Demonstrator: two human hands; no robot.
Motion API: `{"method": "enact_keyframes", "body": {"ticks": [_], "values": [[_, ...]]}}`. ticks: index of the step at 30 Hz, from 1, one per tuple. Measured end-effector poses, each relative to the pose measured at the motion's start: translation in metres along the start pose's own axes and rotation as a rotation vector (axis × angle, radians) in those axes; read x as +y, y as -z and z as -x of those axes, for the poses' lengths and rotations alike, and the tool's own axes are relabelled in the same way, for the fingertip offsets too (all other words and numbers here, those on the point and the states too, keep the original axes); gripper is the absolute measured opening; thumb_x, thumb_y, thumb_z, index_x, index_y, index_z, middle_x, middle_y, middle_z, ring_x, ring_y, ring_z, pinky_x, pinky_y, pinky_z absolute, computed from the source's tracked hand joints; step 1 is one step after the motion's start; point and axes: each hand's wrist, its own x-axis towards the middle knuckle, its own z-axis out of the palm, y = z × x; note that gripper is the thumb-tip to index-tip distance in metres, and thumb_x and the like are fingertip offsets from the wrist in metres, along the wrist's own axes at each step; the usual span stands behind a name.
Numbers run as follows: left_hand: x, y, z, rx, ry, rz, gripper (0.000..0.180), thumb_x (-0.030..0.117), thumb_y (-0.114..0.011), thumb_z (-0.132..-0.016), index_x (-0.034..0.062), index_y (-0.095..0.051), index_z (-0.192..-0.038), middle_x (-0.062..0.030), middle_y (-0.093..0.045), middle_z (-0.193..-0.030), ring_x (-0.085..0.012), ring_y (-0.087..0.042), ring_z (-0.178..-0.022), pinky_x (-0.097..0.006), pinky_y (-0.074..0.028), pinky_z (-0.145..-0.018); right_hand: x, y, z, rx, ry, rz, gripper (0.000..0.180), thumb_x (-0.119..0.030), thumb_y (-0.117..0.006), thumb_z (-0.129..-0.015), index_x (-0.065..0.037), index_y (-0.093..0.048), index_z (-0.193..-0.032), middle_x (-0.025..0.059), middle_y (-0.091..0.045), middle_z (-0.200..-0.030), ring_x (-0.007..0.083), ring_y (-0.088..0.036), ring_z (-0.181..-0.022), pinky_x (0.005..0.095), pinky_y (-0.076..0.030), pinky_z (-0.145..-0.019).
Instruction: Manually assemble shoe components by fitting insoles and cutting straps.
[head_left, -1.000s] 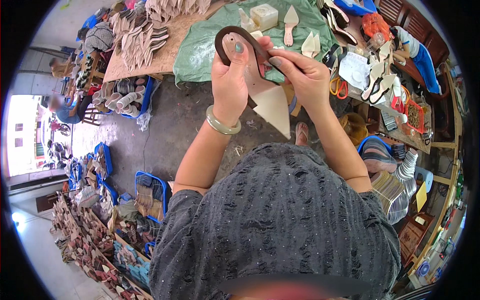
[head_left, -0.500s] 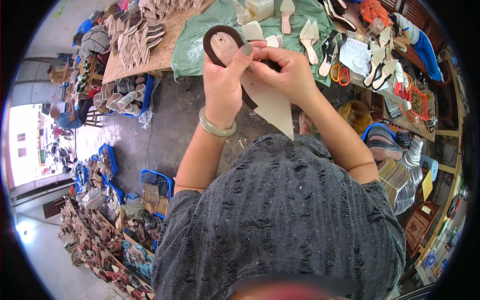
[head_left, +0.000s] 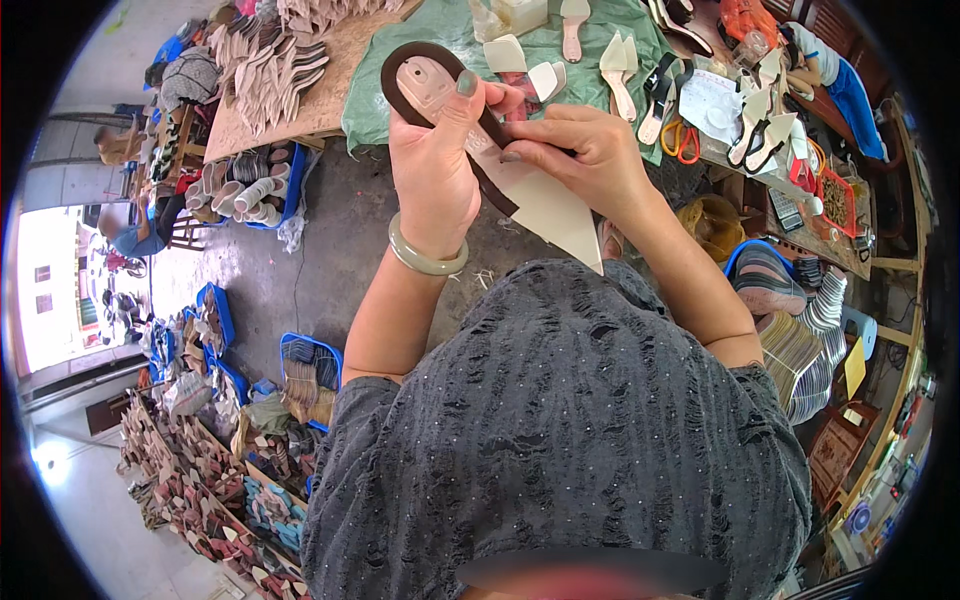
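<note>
One pale, pointed insole (head_left: 520,185) is slanting across the upper middle of the frame, its tip pointing toward the lower right; a dark brown strip (head_left: 430,49) is curving round its heel and running down along both edges; the left hand (head_left: 435,185) is clasping the heel half, thumb pressing on its face, a pale bangle (head_left: 428,264) circling the wrist; the right hand (head_left: 590,150) is pinching at the strip's right-hand run, thumb and forefinger nearly together; compared with half a second ago, the heel is sitting a little farther left, the hands are standing farther apart, and more of the strip's right-hand run is showing between them; toward the top of the frame, several pale-fronted insoles (head_left: 619,65) are lying on a green cloth (head_left: 375,110) that is covering part of the tabletop (head_left: 345,72).
</note>
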Motion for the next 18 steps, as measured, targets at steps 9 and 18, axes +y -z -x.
{"method": "enact_keyframes", "body": {"ticks": [9, 18], "values": [[0.012, 0.000, -0.004, -0.147, 0.058, -0.059, 0.021, 0.019, -0.054, -0.093, -0.0017, -0.055, -0.089, -0.0097, -0.058, -0.078, -0.0182, -0.057, -0.067, -0.032, -0.050, -0.064, 0.007, 0.004, -0.013, -0.110, 0.322, 0.040, 0.017, -0.022, -0.074, -0.071, -0.010, -0.068, -0.081, 0.0035, -0.055, -0.062, 0.0222, -0.056, -0.057, 0.0326, -0.044, -0.049], [-0.018, 0.015, 0.007, -0.202, -0.072, -0.236, 0.039, 0.030, -0.055, -0.092, -0.0037, -0.052, -0.112, -0.0123, -0.058, -0.109, -0.0190, -0.058, -0.096, -0.031, -0.047, -0.086, 0.006, -0.004, -0.008, 0.031, -0.076, -0.213, 0.015, -0.016, -0.074, -0.072, -0.004, -0.069, -0.079, 0.0046, -0.063, -0.070, 0.0157, -0.059, -0.058, 0.0248, -0.044, -0.054]]}}
